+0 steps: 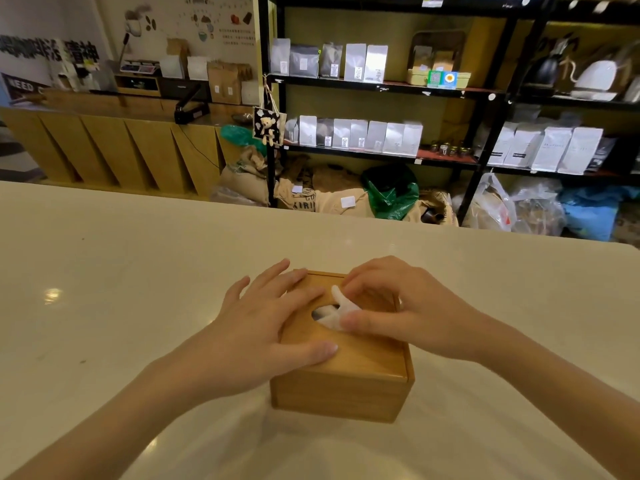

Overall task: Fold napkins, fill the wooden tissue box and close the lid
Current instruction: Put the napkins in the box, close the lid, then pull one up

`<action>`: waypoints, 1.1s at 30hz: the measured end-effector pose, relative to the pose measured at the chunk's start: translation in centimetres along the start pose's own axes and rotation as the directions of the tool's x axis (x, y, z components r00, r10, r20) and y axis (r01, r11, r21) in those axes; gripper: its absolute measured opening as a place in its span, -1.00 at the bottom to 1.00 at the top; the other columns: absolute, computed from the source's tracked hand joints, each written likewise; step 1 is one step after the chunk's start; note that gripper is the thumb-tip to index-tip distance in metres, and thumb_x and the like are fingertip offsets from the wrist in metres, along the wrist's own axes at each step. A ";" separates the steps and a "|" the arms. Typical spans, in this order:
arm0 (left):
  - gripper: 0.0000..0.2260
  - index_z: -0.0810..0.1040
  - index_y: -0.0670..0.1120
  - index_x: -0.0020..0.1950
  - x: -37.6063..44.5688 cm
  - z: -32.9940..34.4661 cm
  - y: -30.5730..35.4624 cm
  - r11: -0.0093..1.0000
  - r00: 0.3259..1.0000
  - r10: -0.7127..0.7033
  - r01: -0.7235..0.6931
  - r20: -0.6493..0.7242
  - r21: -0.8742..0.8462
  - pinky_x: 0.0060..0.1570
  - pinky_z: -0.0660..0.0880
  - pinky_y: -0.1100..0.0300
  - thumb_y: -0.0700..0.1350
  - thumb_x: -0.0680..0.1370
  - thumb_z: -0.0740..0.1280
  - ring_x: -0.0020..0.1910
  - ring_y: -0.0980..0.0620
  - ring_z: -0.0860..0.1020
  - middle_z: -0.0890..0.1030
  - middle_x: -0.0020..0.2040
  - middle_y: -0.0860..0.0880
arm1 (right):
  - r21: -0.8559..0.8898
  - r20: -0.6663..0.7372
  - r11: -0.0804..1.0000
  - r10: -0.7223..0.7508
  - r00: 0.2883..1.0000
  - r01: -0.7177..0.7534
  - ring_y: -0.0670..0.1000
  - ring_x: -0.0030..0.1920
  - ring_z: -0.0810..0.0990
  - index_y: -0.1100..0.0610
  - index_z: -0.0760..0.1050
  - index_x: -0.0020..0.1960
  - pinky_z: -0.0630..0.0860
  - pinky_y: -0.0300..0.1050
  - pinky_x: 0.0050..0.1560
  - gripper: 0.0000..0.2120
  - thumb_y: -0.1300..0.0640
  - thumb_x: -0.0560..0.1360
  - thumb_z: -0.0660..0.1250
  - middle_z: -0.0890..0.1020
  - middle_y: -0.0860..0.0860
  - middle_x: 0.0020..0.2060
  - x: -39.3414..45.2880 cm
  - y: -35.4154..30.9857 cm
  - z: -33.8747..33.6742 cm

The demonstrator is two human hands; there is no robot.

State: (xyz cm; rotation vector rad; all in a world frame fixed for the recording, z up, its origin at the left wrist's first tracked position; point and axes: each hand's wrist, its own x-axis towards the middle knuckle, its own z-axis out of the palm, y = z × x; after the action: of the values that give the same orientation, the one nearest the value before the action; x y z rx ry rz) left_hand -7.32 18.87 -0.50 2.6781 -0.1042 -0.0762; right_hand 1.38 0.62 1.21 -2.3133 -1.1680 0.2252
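A square wooden tissue box [341, 393] stands on the pale table [121, 289] in front of me, its lid [363, 355] down on top. A white napkin [337, 311] pokes up through the oval hole in the lid. My left hand [263, 327] lies flat on the lid's left side, fingers spread, thumb along the near edge. My right hand [394, 306] rests on the lid's right side and pinches the napkin tip between thumb and fingers. The inside of the box is hidden.
The table's far edge [346, 220] runs across the middle of the view. Beyond it stand black shelves [485, 95] with white and grey pouches, sacks and plastic bags [391, 195] on the floor, and a wooden counter [121, 147] at the left.
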 end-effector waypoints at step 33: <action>-0.64 0.46 0.13 -0.02 2.6 -1.6 0.1 0.853 0.973 0.151 -0.217 -0.174 -0.474 -0.12 0.61 0.18 -0.19 0.33 0.51 -0.17 0.08 0.60 0.61 -0.16 0.04 | 0.298 -0.080 0.954 0.064 0.995 -0.037 -0.17 0.09 0.52 -0.37 0.26 0.11 0.50 -0.33 0.10 -0.41 0.02 0.29 0.52 0.49 -0.24 0.08 -1.2 0.8 0.1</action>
State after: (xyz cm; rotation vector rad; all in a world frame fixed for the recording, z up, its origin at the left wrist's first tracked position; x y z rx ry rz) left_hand -4.64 19.25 0.88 2.1424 -0.2637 0.1208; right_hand 1.16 -0.65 0.59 -2.0686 -0.9599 0.2917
